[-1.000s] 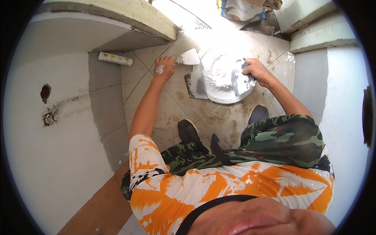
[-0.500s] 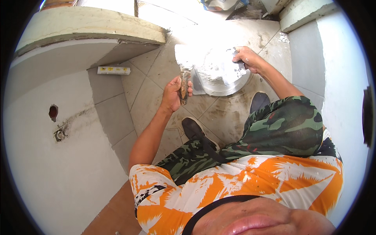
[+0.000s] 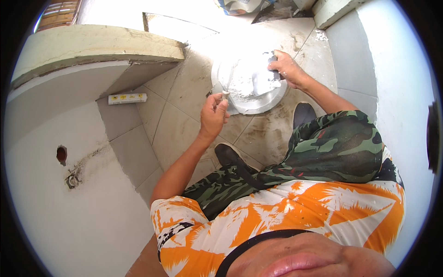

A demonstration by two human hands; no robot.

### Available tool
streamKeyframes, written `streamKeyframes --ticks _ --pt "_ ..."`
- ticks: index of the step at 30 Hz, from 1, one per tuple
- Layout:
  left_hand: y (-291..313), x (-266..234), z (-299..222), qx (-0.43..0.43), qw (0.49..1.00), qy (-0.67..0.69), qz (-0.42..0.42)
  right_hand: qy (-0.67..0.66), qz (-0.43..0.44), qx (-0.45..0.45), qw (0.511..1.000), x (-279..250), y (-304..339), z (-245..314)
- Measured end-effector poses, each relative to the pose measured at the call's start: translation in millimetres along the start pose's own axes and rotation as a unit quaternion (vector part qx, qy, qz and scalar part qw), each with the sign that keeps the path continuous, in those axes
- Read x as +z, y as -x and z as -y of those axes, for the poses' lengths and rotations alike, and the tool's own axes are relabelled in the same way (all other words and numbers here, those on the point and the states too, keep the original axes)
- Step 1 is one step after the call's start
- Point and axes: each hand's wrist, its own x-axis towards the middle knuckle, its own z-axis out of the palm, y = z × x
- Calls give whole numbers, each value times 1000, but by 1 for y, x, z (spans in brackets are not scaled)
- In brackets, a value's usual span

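At the tub (image 3: 275,100) of paste (image 3: 242,82), my left hand (image 3: 213,116) grips a scraper (image 3: 225,95), my right hand (image 3: 288,68) a trowel (image 3: 270,60); tilting the trowel could drop paste onto the floor (image 3: 182,111).

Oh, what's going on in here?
A person is working over a round container of white paste on the tiled floor. The left hand grips a scraper, partly hidden by the fingers, near the container's edge. The right hand holds a dark-gripped flat tool over the paste. A white tube lies off to the left.
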Motion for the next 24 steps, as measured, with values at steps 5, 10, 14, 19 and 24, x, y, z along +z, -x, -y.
streamKeyframes --ticks 5,10,14,19,24 --pt "16 47 0 103 979 -153 -84 34 -37 -61 997 18 18 -5" --pt "8 54 7 136 970 -176 -98 145 -41 -91 984 10 15 -22" --pt "4 54 18 154 967 -164 -119 140 -39 -112 983 15 18 -22" --pt "2 52 12 159 962 -188 -116 73 -3 -91 993 17 24 -16" --pt "-2 51 8 187 954 -198 -126 57 39 -51 996 10 27 -12"
